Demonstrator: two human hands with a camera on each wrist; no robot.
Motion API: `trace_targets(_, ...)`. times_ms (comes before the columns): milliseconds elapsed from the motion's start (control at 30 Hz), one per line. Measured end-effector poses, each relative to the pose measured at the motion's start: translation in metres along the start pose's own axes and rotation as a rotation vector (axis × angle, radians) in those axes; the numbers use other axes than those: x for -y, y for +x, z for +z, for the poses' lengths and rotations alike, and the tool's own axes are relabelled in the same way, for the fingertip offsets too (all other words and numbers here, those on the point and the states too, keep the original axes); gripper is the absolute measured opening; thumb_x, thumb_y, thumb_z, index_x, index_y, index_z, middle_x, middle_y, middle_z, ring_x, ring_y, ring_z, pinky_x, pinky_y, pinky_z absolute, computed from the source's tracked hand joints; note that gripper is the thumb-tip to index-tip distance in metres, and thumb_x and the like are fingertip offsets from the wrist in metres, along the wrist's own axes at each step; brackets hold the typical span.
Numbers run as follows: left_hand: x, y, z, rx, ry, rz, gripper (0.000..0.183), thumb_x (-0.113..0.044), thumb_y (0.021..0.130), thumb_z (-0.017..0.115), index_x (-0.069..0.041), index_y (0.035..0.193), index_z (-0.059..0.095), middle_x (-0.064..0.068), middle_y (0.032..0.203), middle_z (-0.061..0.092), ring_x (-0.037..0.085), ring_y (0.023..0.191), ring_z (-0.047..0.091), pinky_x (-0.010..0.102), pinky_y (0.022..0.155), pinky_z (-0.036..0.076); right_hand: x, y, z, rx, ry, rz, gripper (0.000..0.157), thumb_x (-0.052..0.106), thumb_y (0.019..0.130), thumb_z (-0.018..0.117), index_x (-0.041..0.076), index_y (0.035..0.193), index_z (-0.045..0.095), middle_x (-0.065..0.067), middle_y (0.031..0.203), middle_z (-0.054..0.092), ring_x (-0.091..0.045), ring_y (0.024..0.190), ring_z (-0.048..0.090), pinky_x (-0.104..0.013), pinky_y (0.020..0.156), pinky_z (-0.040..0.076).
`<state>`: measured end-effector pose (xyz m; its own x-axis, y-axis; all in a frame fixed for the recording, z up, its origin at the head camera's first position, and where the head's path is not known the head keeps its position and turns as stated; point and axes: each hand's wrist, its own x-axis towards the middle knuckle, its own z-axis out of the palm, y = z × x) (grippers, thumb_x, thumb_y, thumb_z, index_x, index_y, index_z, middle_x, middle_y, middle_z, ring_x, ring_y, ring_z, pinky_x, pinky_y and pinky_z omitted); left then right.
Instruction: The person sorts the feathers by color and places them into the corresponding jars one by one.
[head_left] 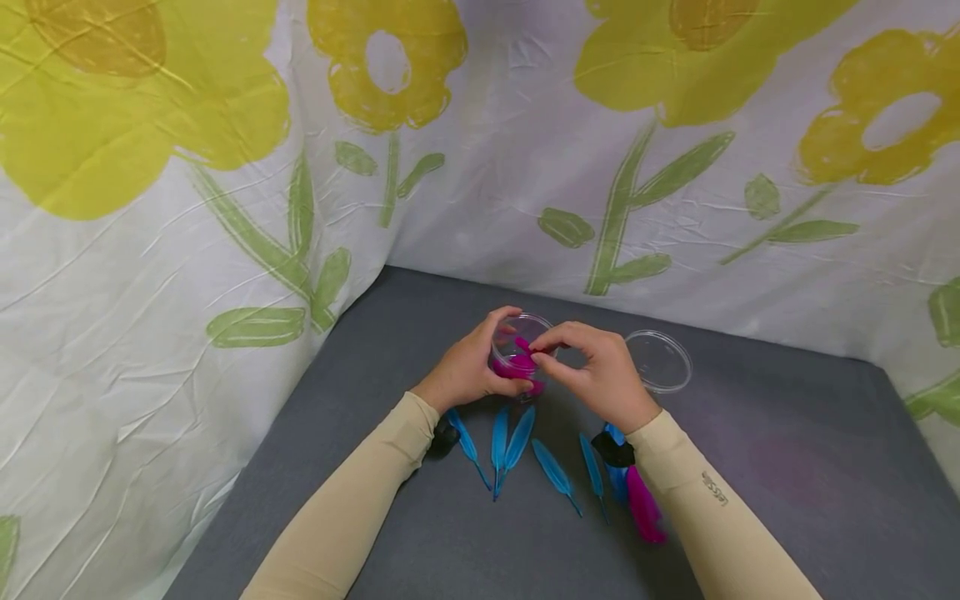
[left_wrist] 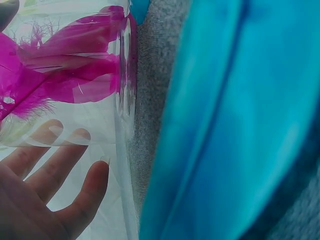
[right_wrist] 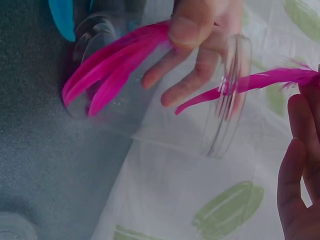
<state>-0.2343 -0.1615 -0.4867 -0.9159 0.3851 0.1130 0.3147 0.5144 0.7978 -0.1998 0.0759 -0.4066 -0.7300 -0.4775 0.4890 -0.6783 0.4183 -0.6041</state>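
Note:
A clear plastic jar (right_wrist: 175,137) stands on the grey table, and my left hand (head_left: 465,367) grips it round the side, thumb toward me. Several pink feathers (right_wrist: 115,70) lean inside the jar, seen through its wall in both wrist views. My right hand (head_left: 603,371) pinches another pink feather (right_wrist: 270,79) by its quill end, above the jar's mouth. That feather's tip is inside the rim, apart from the feathers lower down. In the left wrist view, fingers (left_wrist: 92,192) of the left hand spread along the jar wall.
Several blue feathers (head_left: 498,437) lie on the table in front of the jar, between the forearms. A pink feather (head_left: 645,504) lies by the right forearm. The round clear lid (head_left: 660,362) is right of the jar. Flower-printed cloth (head_left: 480,183) hangs behind the table (head_left: 480,542).

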Motion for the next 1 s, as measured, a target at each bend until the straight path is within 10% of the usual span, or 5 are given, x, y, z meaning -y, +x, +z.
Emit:
trace_targets(567,-0.001,0.001,0.004,-0.003,0.016,0.022,0.108,-0.052,0.081,0.093,-0.045,0.164,0.024,0.001,0.158,0.054,0.022,0.141,0.060,0.046,0.109,0.059,-0.014,0.000,0.010,0.060,-0.022,0.053,0.022,0.009,0.093,0.085,0.019,0.113,0.081,0.005,0.109,0.079,-0.017,0.102,0.073,-0.049,0.094,0.063)
trace_targets(1000,0.004,-0.001,0.000,-0.011,0.010,0.008,0.109,-0.051,0.081,0.093,-0.049,0.163,0.022,-0.001,0.158,0.053,0.020,0.144,0.058,0.047,0.109,0.059,-0.010,-0.007,0.009,0.061,-0.101,0.015,0.018,0.013,0.094,0.086,0.016,0.111,0.081,0.003,0.107,0.079,-0.019,0.101,0.075,-0.044,0.093,0.064)
